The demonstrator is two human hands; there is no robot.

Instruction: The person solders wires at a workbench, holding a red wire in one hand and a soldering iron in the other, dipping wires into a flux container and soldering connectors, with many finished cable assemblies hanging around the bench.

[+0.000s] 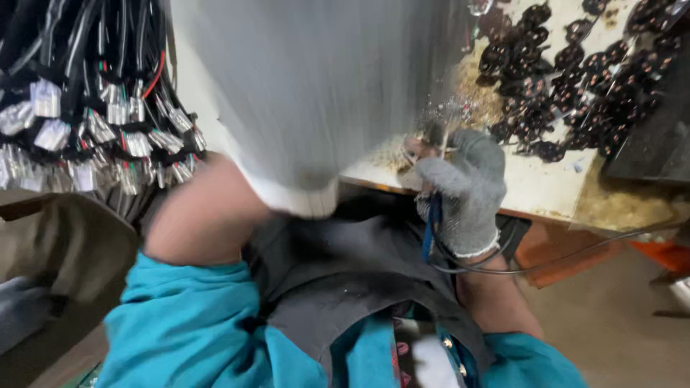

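The right hand (460, 190) wears a grey knitted glove with open fingertips. It is curled almost closed at the edge of the pale, dirty worktable (546, 190). Its bare fingertips (415, 149) pinch a small thing with thin wires, but it is too blurry to tell what it is. A blue and black cable (433, 224) runs down across the glove's palm side and loops away below the wrist toward the right.

The left hand (316, 93) is lifted very close to the camera in a white knitted glove. It is a big blurry shape, so I cannot tell if it is open or closed, or if it holds anything. Its bare forearm comes out of a teal sleeve (180, 323).

On the table, past the right hand, lies a heap of small dark round parts (568, 79), with pale crumbs and dust near them. On the left hangs a thick bunch of black wires with white plastic plugs (86, 108). A dark apron covers the person's lap.
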